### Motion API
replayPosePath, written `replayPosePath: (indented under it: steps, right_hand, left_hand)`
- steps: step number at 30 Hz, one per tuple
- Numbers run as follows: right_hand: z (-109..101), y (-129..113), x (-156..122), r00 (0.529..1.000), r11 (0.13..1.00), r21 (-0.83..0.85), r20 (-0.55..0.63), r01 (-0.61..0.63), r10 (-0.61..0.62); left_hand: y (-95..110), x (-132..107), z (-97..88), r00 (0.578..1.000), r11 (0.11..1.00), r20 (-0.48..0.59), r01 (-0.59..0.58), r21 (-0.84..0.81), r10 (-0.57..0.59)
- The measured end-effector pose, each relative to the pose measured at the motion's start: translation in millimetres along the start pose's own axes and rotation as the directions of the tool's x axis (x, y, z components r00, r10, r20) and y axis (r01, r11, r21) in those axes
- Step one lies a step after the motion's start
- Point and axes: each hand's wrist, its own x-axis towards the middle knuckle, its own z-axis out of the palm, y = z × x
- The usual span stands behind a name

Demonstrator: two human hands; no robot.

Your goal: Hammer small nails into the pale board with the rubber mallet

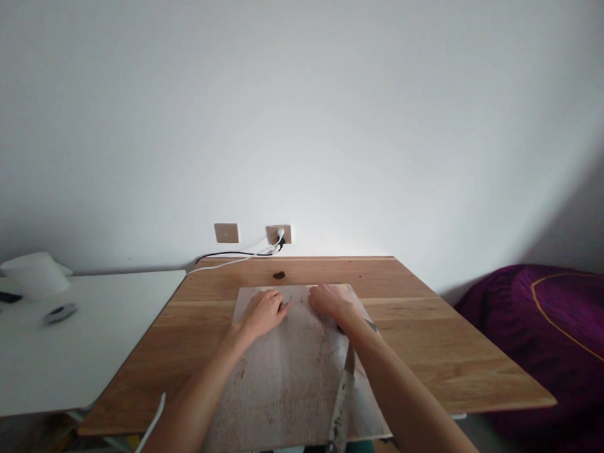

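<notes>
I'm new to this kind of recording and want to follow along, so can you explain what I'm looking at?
There's no machine here, just a person's bare hands. The one picture comes from a camera worn on their head, looking forward and down.

The left hand and right hand are near the far end of a stained board, which lies on a wooden table. Whether the fingers hold anything is too small to tell. A long tool with a spotted handle passes partly behind the right forearm.

To the left, a white table carries a white roll and a grey ring, among other things.
</notes>
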Motion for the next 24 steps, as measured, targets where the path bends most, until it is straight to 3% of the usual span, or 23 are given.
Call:
replayPosePath:
  steps: [5, 11, 17, 21, 24]
  right_hand:
    - [7, 0, 5, 1.000, 1.000, 0.019, -0.011, 0.010, -0.010]
    - [-4, 5, -3, 0.999, 0.997, 0.066, -0.037, 0.030, -0.028]
    - [-6, 11, -8, 0.992, 0.985, 0.148, 0.068, 0.091, -0.102]
    - [3, -2, 0, 1.000, 0.991, 0.135, -0.015, 0.014, -0.013]
    - [8, -16, 8, 0.999, 0.993, 0.109, -0.031, -0.039, 0.042]
  left_hand:
    - [-8, 0, 7.9, 0.998, 0.997, -0.056, 0.033, -0.072, -0.037]
    - [-17, 13, 13.1, 0.999, 0.994, -0.025, -0.050, -0.100, 0.048]
    - [-20, 21, 4.7, 0.989, 0.989, -0.014, -0.147, -0.024, 0.147]
    - [-16, 27, 2.7, 0.986, 0.985, -0.015, -0.166, 0.045, 0.166]
    - [-10, 30, 2.2, 0.993, 0.993, -0.057, -0.099, 0.064, 0.103]
